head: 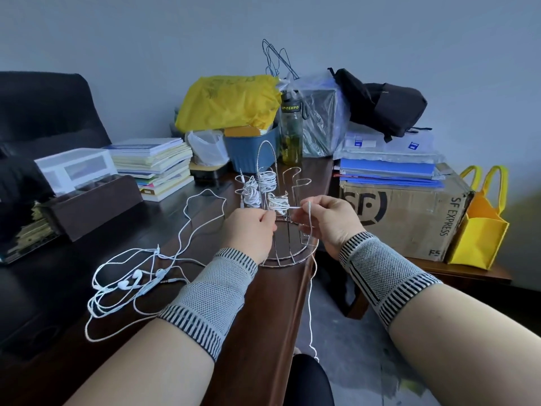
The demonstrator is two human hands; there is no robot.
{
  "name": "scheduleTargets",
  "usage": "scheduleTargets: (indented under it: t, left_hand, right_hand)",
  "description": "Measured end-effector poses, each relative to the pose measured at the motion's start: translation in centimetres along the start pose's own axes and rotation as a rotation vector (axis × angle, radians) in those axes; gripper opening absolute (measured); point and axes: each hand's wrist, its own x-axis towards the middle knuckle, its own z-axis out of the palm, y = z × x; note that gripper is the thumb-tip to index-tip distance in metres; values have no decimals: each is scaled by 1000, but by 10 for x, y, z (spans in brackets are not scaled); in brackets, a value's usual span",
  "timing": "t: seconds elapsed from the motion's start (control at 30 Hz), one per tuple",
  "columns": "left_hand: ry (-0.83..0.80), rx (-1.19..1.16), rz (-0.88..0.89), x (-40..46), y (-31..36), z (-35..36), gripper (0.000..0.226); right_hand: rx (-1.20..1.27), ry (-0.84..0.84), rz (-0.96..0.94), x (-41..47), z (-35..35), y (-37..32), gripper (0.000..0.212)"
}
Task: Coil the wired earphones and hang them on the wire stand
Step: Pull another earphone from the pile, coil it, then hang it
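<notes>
A silver wire stand sits at the dark table's right edge, with three coiled white earphone bundles hung on its hooks. My left hand and my right hand each pinch a white earphone cable just in front of the stand. A short stretch runs taut between them. From my right hand the cable hangs down past the table edge toward the floor. Several more loose white earphones lie tangled on the table to the left.
The dark wooden table carries stacked books, a brown box, a blue tub, a yellow bag and a bottle. To the right stand a cardboard box and a yellow tote.
</notes>
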Motion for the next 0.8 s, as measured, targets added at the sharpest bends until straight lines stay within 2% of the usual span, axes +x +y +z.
scheduleTargets:
  t: [0.1,0.17,0.23,0.4,0.53,0.67,0.8]
  left_hand:
    - [39,321,134,-12,2,-9,40]
    - [54,399,199,-20,2,-13,29]
    - [56,434,233,-27,1,-13,28]
    - [19,243,247,-34,-5,-5,30]
    - [29,41,87,-34,-14,-1,23]
    - [50,-44,76,-36,-8,-1,18]
    - [-125,-130,16,-37,10,11,26]
  right_hand:
    - [47,-23,54,-2,4,2,15]
    - [56,-26,67,-3,6,2,15]
    - [41,-19,67,-3,8,1,15]
    - [-21,2,51,-1,9,0,13]
    - [-64,15,41,-1,8,0,15]
    - [-93,23,33,0,7,1,15]
    - [-149,42,16,1,7,2,16]
